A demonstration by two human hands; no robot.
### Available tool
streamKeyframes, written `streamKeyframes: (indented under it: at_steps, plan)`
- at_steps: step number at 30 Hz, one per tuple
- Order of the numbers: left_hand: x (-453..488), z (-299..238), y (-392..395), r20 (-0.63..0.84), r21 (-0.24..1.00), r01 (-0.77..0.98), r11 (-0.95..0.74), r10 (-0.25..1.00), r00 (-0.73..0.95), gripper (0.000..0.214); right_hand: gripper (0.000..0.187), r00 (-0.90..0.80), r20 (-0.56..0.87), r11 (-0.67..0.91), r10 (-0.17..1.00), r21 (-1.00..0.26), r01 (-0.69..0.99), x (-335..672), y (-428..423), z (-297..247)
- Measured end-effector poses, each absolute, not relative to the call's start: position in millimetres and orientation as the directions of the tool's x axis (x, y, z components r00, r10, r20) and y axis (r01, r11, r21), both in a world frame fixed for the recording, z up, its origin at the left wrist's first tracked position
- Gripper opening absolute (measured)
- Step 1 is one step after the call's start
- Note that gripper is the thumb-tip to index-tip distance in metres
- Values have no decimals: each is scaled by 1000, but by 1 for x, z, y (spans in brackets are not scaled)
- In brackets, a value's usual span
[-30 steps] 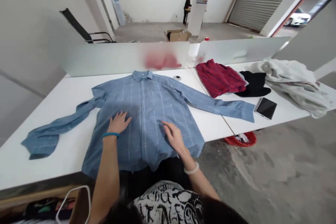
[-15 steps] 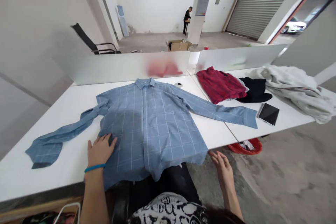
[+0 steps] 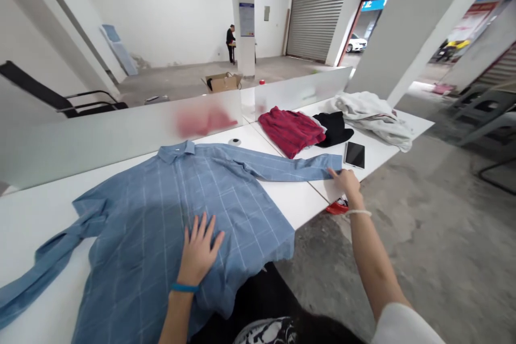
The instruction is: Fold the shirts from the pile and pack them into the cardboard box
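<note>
A blue checked shirt [image 3: 169, 209] lies front-up and spread out on the white table [image 3: 298, 199], its collar towards the frosted divider. My left hand [image 3: 199, 250] rests flat on the shirt's lower front, fingers spread. My right hand [image 3: 344, 180] reaches far to the right and touches the cuff end of the shirt's right sleeve [image 3: 282, 169]; its fingers are curled at the cuff, and whether they grip it is unclear. The other sleeve [image 3: 40, 269] trails off to the left.
A red checked garment [image 3: 290, 129], a black garment [image 3: 332, 128], a grey-white pile [image 3: 373, 115] and a dark tablet [image 3: 355, 154] lie on the right table. A frosted divider [image 3: 100, 137] runs behind. A red basket [image 3: 336, 207] sits under the table edge. A person stands far off by a pillar.
My right hand has moved from below the table edge out to the right sleeve's cuff. My left hand has shifted right onto the shirt's lower front. The view has swung right.
</note>
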State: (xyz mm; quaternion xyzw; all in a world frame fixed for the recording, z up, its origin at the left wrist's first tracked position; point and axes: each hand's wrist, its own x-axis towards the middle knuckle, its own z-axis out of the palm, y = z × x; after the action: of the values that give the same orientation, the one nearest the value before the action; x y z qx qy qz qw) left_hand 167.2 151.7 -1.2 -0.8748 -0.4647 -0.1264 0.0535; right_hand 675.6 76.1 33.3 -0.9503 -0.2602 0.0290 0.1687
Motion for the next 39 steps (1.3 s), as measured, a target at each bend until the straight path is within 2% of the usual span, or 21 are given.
streamKeyframes:
  at_steps: [3,6,11,15,19,23,25,28,31,34,37,39]
  plan:
    - [178,-9,136,304,-21,792,-610,751,586,63,40,817,115,-791,565,-204,576,665,82,23]
    - [171,-9,129,302,-45,782,-622,738,604,63,31,771,149,-756,619,-154,637,661,72,13]
    - [159,-5,126,273,-47,766,-641,729,627,66,42,802,89,-767,591,-244,593,671,52,15]
    - [172,3,127,327,-26,751,-660,704,631,55,56,854,25,-832,519,-216,512,681,48,20]
    - [195,5,122,386,10,699,-715,648,657,54,53,896,67,-861,439,-255,440,685,39,14]
    - [205,-5,116,359,-7,666,-746,620,698,60,41,896,-1,-832,445,-370,413,678,27,22]
    - [205,-10,116,348,-26,661,-750,613,709,61,36,873,58,-783,483,-417,461,674,31,43]
    - [202,-12,117,347,-54,660,-749,606,716,62,38,798,221,-673,561,-440,595,676,56,101]
    - [202,-10,117,340,-68,660,-748,605,720,63,38,665,436,-571,606,-345,745,697,98,172]
    - [207,-8,114,317,-49,637,-770,593,741,64,50,615,551,-596,563,-244,765,731,140,229]
    - [220,-6,106,302,-4,597,-802,568,765,65,63,677,552,-658,486,-278,700,754,173,256]
    - [233,-5,98,312,30,592,-806,570,760,64,64,705,523,-672,479,-297,678,747,192,256]
